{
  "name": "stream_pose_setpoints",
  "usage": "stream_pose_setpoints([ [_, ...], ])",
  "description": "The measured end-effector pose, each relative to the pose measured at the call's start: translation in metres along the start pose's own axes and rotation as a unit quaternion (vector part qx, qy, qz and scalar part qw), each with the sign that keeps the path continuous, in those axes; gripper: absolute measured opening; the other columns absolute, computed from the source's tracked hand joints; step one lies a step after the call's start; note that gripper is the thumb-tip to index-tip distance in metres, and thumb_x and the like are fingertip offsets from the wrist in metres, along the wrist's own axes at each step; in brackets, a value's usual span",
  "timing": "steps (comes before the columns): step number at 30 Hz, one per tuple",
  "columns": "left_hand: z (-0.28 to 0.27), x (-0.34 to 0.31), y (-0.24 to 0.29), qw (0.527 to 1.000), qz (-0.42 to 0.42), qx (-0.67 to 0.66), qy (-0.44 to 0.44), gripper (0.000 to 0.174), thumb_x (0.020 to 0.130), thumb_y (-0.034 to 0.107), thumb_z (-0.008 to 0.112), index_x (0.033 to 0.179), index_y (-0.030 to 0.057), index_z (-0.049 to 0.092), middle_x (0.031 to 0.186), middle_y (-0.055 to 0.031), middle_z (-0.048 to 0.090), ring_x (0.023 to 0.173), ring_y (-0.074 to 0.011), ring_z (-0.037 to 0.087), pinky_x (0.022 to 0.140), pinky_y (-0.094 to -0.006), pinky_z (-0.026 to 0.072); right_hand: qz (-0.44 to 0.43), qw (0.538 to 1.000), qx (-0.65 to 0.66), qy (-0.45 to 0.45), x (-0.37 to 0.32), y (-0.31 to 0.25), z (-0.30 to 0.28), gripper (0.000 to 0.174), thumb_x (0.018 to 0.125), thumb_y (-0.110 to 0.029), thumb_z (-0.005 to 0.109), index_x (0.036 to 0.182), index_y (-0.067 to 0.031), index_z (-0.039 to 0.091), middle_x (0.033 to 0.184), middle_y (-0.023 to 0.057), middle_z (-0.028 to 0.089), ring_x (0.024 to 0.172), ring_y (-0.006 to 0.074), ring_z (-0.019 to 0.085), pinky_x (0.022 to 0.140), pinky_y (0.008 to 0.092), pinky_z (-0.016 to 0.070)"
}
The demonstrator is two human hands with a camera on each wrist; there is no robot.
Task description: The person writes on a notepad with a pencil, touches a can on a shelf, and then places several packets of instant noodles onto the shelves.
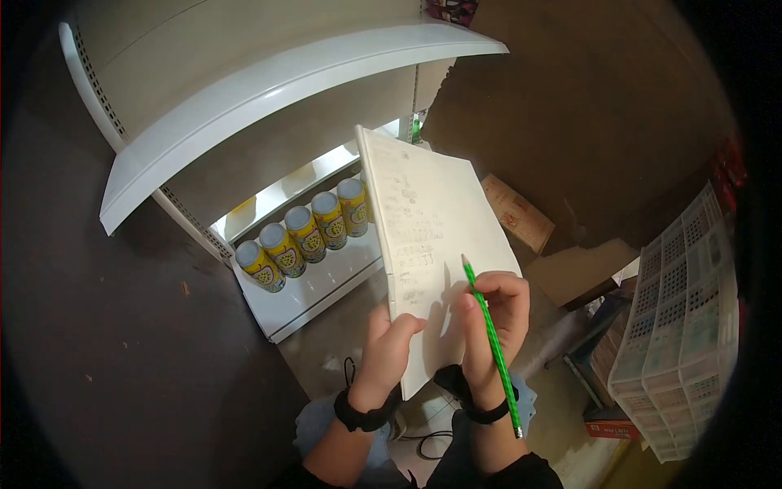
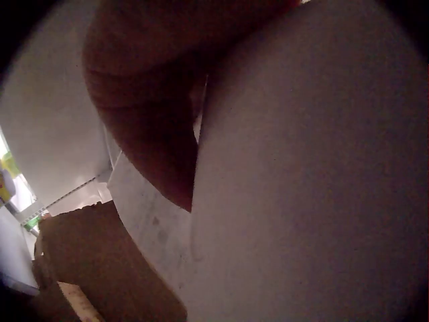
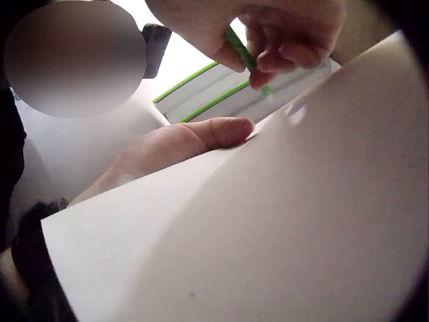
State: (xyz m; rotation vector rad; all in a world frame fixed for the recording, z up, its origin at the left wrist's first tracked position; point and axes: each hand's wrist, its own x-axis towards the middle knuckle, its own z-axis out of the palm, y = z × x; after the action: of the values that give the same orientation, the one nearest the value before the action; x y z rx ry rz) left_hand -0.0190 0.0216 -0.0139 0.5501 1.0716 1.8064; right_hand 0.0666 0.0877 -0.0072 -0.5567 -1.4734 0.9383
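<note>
A white notebook (image 1: 432, 204) with handwritten pencil lines is held up, tilted, in front of the body. My left hand (image 1: 383, 359) grips its lower left edge, thumb lying over the page. In the right wrist view that thumb (image 3: 224, 132) rests along the paper's edge. My right hand (image 1: 503, 314) pinches a green pencil (image 1: 496, 350) between thumb and fingers over the right side of the page. The pencil's tip points up toward the writing, its eraser end down past the wrist. The left wrist view shows curled fingers (image 2: 141, 94) against the white paper (image 2: 308, 174).
Several yellow cans (image 1: 307, 235) stand in a row on a low white shelf (image 1: 334, 281), below a wider upper shelf (image 1: 301, 77). To the right is a white plastic crate (image 1: 672, 350). A cardboard box (image 1: 517, 213) lies behind the notebook, and a red box (image 1: 612, 429) is near the crate.
</note>
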Motion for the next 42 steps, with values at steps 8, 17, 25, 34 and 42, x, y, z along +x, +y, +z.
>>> stream_pose_setpoints([
  [8, 0.0, 0.002, -0.002, 1.0, 0.019, -0.015, 0.001, 0.034, 0.071, 0.002, 0.039, 0.103, -0.0053, 0.047, 0.096, -0.0088, 0.053, 0.087, -0.0133, 0.05, 0.077, -0.0249, 0.0389, 0.09, 0.994, 0.005, -0.06, -0.002, -0.007, -0.002, 0.017, 0.076, -0.006, 0.049, 0.092, 0.0018, 0.051, 0.079, 0.0072, 0.055, 0.07, 0.0113, 0.049, 0.063, 0.0222, 0.0389],
  [17, 0.002, -0.002, 0.001, 1.0, 0.01, 0.013, 0.005, 0.03, 0.071, 0.003, 0.039, 0.099, -0.0051, 0.048, 0.091, -0.0082, 0.054, 0.083, -0.0134, 0.051, 0.075, -0.0251, 0.0394, 0.086, 0.988, 0.074, -0.103, -0.009, -0.012, -0.008, 0.022, 0.08, -0.02, 0.042, 0.077, 0.0009, 0.049, 0.063, 0.0088, 0.053, 0.05, 0.0112, 0.047, 0.048, 0.0208, 0.0348],
  [25, -0.001, -0.001, -0.002, 1.0, 0.001, -0.021, 0.012, 0.031, 0.069, 0.0, 0.042, 0.1, -0.0023, 0.048, 0.092, -0.008, 0.054, 0.081, -0.0152, 0.052, 0.073, -0.0253, 0.0401, 0.131, 0.978, 0.029, -0.159, -0.006, -0.012, -0.007, 0.017, 0.08, -0.013, 0.043, 0.074, 0.0009, 0.051, 0.061, 0.0062, 0.054, 0.053, 0.0094, 0.048, 0.049, 0.0204, 0.0368],
  [34, 0.004, -0.001, 0.003, 0.999, 0.017, -0.032, 0.001, 0.027, 0.07, 0.003, 0.04, 0.094, -0.0042, 0.049, 0.085, -0.0074, 0.054, 0.075, -0.013, 0.049, 0.069, -0.025, 0.0397, 0.143, 0.976, 0.051, -0.154, -0.005, -0.014, -0.006, 0.016, 0.081, -0.009, 0.041, 0.076, 0.002, 0.052, 0.06, 0.0056, 0.053, 0.055, 0.0091, 0.047, 0.051, 0.0215, 0.0382],
  [42, -0.002, 0.0, -0.002, 1.0, 0.0, -0.028, -0.001, 0.033, 0.069, 0.0, 0.041, 0.102, -0.0028, 0.047, 0.095, -0.0092, 0.053, 0.084, -0.0152, 0.051, 0.075, -0.0253, 0.0395, 0.15, 0.975, 0.056, -0.154, -0.005, -0.013, -0.007, 0.017, 0.082, -0.009, 0.04, 0.076, 0.0022, 0.052, 0.06, 0.0051, 0.052, 0.055, 0.0087, 0.047, 0.052, 0.0211, 0.038],
])
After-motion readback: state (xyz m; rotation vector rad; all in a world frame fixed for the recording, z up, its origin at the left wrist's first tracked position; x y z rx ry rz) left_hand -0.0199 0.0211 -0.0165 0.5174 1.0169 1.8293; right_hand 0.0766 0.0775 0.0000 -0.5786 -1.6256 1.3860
